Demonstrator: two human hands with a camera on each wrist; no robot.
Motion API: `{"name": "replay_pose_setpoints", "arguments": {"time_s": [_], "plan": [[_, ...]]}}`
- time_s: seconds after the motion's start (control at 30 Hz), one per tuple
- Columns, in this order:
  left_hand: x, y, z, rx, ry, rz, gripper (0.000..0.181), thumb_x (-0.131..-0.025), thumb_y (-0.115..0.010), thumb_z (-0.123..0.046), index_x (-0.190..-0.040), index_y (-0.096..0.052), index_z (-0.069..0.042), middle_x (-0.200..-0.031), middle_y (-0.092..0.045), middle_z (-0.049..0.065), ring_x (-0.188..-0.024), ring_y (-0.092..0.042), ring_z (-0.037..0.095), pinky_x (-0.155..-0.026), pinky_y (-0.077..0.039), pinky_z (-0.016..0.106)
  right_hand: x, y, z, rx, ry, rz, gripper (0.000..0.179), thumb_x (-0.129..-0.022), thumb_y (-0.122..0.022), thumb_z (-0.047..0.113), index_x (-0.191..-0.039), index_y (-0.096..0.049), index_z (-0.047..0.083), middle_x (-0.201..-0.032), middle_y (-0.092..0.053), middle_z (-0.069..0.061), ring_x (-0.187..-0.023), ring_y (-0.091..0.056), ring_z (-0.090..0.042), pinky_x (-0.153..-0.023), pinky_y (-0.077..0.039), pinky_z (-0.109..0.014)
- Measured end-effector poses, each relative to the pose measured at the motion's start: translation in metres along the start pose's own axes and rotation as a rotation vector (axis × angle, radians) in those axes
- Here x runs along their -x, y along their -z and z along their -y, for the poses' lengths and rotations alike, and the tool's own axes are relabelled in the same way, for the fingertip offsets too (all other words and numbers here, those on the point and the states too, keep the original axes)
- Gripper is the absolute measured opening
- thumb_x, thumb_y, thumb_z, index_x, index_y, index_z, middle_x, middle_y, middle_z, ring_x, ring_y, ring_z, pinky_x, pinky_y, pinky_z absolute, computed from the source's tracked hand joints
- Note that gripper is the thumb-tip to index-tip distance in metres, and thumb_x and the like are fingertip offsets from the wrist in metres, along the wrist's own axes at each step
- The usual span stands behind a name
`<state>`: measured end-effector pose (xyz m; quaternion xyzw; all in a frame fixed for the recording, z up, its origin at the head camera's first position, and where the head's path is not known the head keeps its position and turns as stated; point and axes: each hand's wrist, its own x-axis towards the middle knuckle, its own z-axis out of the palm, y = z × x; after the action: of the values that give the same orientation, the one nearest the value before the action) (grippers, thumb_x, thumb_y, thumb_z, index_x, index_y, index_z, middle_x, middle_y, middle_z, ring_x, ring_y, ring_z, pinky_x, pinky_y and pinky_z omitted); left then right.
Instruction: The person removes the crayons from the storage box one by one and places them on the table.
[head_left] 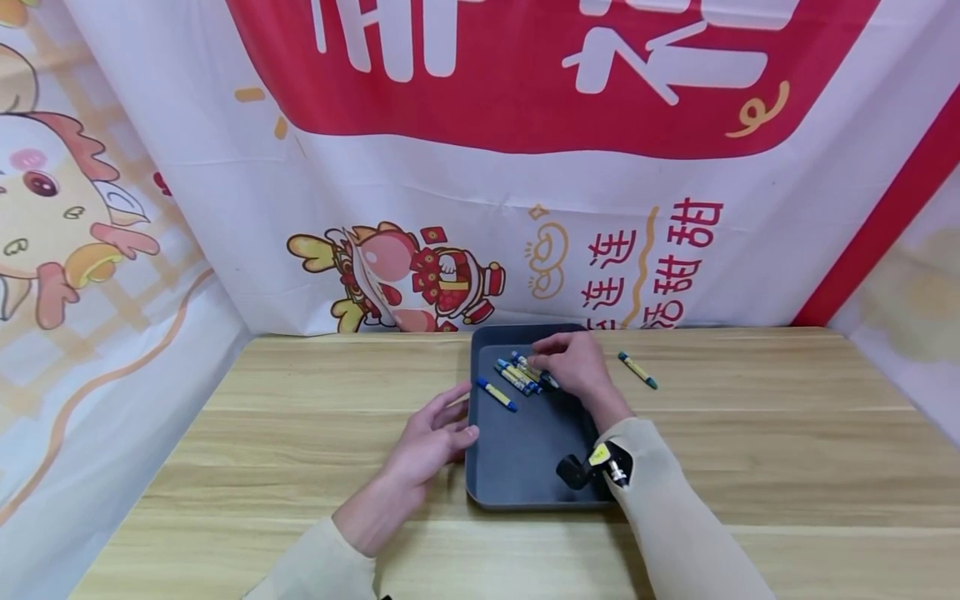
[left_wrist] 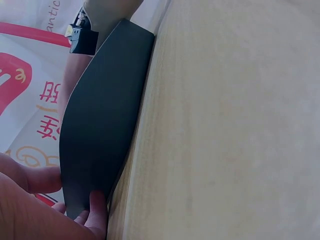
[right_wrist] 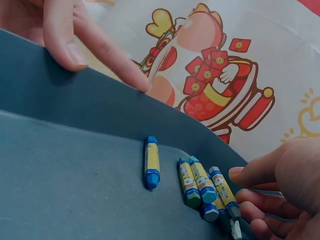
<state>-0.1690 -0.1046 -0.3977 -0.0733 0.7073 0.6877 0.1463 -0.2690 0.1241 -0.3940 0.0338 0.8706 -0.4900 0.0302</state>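
Observation:
A dark grey tray [head_left: 536, 467] lies on the wooden table. My left hand [head_left: 431, 433] holds its left wall, thumb over the rim and other fingers against the outside. Inside the tray, a blue crayon [right_wrist: 152, 162] lies apart from a small cluster of crayons [right_wrist: 200, 182] with yellow wrappers. My right hand [head_left: 573, 362] reaches over the tray's far part, beside that cluster. Its fingers [right_wrist: 250, 200] are loosely bent next to a dark-tipped crayon [right_wrist: 225, 192], with no clear grip around it. In the head view this hand partly covers the crayons.
Right of the tray, a green crayon [head_left: 637, 370] lies on the table [head_left: 750, 433]. Behind the table hangs a white and red printed cloth [head_left: 480, 183]. A small black device [head_left: 600, 467] is strapped at the right wrist, above the tray.

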Motion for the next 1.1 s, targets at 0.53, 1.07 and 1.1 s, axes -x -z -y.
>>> {"name": "replay_pose_setpoints", "arguments": {"time_s": [0.53, 1.07, 1.1], "plan": [[0.0001, 0.0001, 0.0001, -0.003, 0.003, 0.006, 0.068, -0.098, -0.065, 0.001, -0.159, -0.049, -0.024, -0.163, -0.050, 0.019, -0.144, -0.056, 0.038, -0.111, -0.054, 0.049, -0.0030, -0.0049, -0.0017, 0.138, 0.019, 0.022, 0.019, -0.094, -0.080, 0.017, -0.113, -0.083, 0.013, -0.115, -0.079, -0.010, -0.105, -0.068, -0.025, -0.096, -0.054, -0.042], [0.0024, -0.0008, -0.0016, 0.002, -0.011, 0.010, 0.071, -0.097, -0.066, 0.002, -0.161, -0.046, -0.021, -0.164, -0.048, 0.020, -0.145, -0.055, 0.040, -0.112, -0.053, 0.051, -0.0003, -0.0032, 0.0012, 0.116, 0.019, 0.011, 0.019, -0.097, -0.077, 0.019, -0.114, -0.084, 0.014, -0.122, -0.078, -0.010, -0.112, -0.068, -0.028, -0.102, -0.054, -0.046], [0.0024, -0.0008, -0.0015, 0.001, -0.011, 0.011, 0.071, -0.097, -0.066, 0.002, -0.161, -0.047, -0.022, -0.164, -0.048, 0.020, -0.145, -0.055, 0.040, -0.112, -0.053, 0.051, -0.0003, -0.0030, 0.0013, 0.111, 0.016, 0.010, 0.018, -0.097, -0.077, 0.020, -0.114, -0.084, 0.014, -0.121, -0.079, -0.010, -0.111, -0.068, -0.027, -0.101, -0.054, -0.046]]}}
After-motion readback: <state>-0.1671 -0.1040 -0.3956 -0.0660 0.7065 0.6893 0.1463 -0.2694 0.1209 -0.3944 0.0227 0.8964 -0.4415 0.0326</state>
